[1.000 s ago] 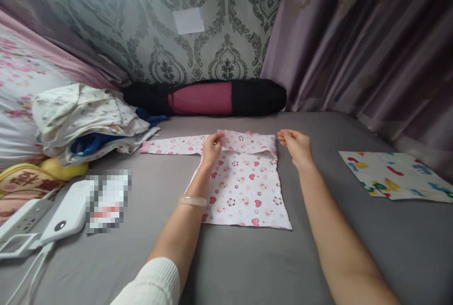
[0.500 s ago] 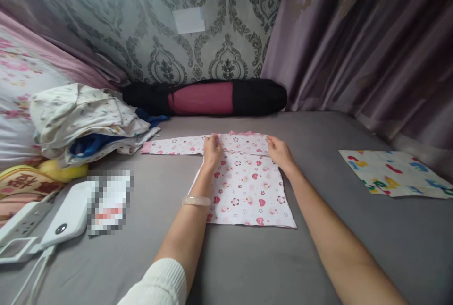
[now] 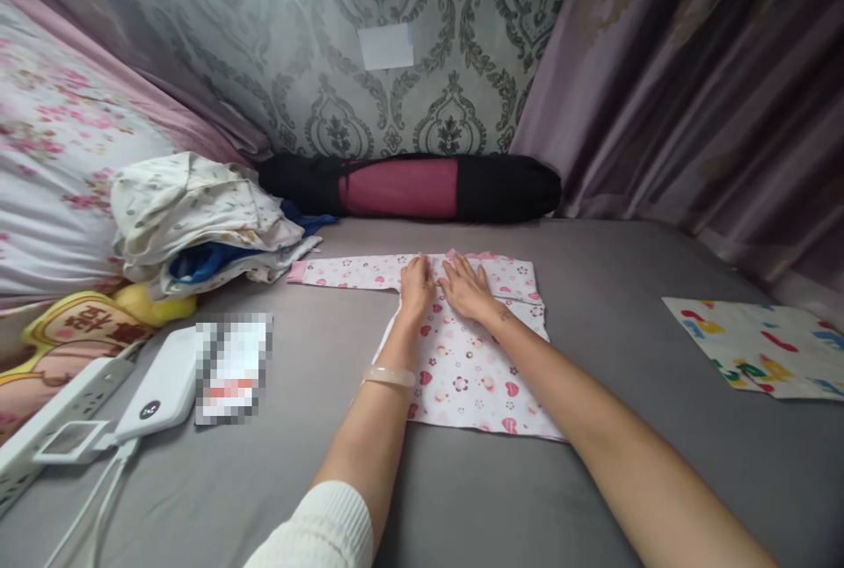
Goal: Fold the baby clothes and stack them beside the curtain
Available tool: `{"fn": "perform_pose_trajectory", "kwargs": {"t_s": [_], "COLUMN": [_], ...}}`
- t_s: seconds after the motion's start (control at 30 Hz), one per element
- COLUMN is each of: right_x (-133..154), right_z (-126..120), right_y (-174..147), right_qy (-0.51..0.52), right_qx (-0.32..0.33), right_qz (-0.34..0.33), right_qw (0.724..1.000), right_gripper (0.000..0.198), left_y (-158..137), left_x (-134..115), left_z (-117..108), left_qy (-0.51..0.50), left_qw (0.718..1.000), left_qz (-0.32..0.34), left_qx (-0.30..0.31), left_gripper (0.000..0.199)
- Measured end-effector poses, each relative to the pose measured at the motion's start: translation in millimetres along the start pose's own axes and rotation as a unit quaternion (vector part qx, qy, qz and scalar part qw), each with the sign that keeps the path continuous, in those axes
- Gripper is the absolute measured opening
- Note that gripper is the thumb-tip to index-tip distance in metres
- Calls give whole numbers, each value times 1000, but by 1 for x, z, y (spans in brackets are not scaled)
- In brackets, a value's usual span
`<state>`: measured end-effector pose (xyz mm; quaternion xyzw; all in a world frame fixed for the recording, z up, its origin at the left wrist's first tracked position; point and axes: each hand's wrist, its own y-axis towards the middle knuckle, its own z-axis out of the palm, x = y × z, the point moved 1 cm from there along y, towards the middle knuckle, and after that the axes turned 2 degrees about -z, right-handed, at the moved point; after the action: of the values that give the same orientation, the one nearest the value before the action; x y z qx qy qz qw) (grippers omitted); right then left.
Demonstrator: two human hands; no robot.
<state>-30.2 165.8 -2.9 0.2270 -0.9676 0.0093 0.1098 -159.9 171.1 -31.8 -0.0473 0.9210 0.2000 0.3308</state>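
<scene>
A white long-sleeved child's shirt (image 3: 462, 383) with pink hearts and flowers lies flat on the grey bed sheet. Its left sleeve stretches out to a pink cuff, while the other sleeve is folded across the top. My left hand (image 3: 417, 288) has its fingers curled down at the left shoulder, closed on the fabric; the fingertips are partly hidden. Close beside it, my right hand (image 3: 465, 287) rests on the upper part of the shirt near the collar, fingers spread and holding nothing.
Crumpled clothes (image 3: 198, 216) are piled at the left. Nearer me are a white power bank (image 3: 162, 388) with cables, a power strip (image 3: 72, 410) and a blurred-out item (image 3: 236, 370). A black and maroon roll bag (image 3: 402, 188) lies along the wall. Colourful folded cloth (image 3: 758, 348) lies right.
My right hand has let go of the shirt's right shoulder edge and moved left onto the folded sleeve, fingers now spread. My left hand stays at the left shoulder. The view has shifted slightly left.
</scene>
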Motion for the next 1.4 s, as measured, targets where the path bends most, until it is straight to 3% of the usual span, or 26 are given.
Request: {"fn": "perform_pose_trajectory", "kwargs": {"t_s": [0.17, 0.37, 0.6, 1.03, 1.4], "right_x": [5, 1, -19, -72, -93], "right_z": [4, 8, 8, -1, -5], "right_y": [3, 2, -11, -28, -24], "right_qy": [-5, -6, -2, -26, -52], "right_qx": [15, 29, 12, -17, -40], "right_qz": [-7, 10, 79, 206, 183], "right_qw": [1000, 1000, 997, 978, 981], "right_gripper": [57, 57, 63, 68, 68], "left_y": [-9, -8, -12, -13, -15], "left_x": [-9, -11, -6, -4, -12], "left_z": [-11, -4, 3, 7, 3], "left_qy": [95, 116, 155, 130, 125], "left_qw": [995, 986, 978, 980, 986], "left_qz": [12, 88, 102, 97, 63], "left_qx": [-17, 84, 98, 117, 90], "left_gripper": [41, 32, 33, 39, 44]}}
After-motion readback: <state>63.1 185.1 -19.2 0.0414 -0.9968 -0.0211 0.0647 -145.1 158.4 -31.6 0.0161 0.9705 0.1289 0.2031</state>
